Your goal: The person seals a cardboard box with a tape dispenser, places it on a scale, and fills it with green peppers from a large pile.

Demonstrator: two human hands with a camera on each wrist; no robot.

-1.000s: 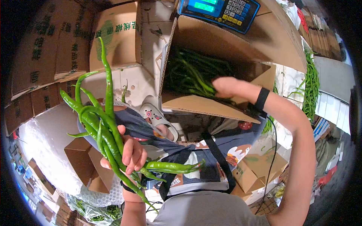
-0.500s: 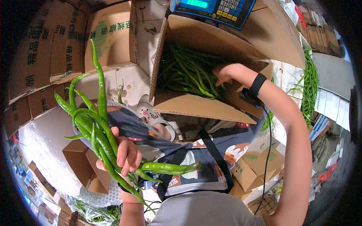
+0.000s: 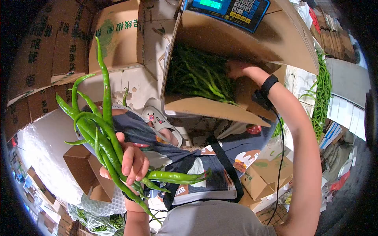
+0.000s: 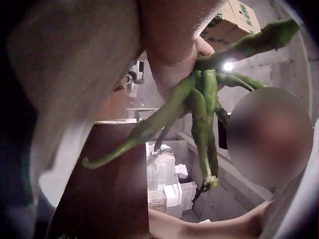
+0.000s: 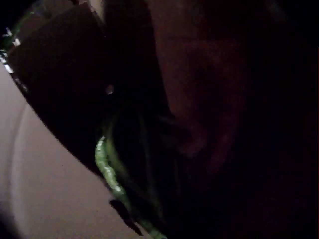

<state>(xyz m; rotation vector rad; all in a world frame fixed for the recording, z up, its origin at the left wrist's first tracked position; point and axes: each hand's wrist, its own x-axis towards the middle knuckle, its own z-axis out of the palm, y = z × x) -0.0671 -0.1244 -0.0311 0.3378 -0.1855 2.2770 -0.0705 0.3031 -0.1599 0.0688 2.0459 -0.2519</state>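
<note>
My left hand (image 3: 134, 162) grips a bunch of long green chili peppers (image 3: 100, 137), their tips fanning out above and below the fingers. In the left wrist view the same peppers (image 4: 202, 124) hang out from under the hand. My right hand (image 3: 237, 70) reaches into an open cardboard box (image 3: 208, 107), at the right end of a heap of green chili peppers (image 3: 193, 74). Shadow covers its fingers, and I cannot tell whether they hold a pepper. A brightly lit pepper (image 5: 107, 164) lies left of the dark hand in the right wrist view.
A blue digital scale display (image 3: 232, 11) stands behind the box. More cardboard boxes (image 3: 118, 39) are stacked at the left, and a smaller open box (image 3: 84, 169) sits below them. Loose peppers (image 3: 323, 94) lie along the right. A cable (image 3: 280, 165) runs from my right wrist.
My right hand rose off the peppers half a second ago, then went down again into the shadow at the box's far right. My left hand keeps its grip on the bunch.
</note>
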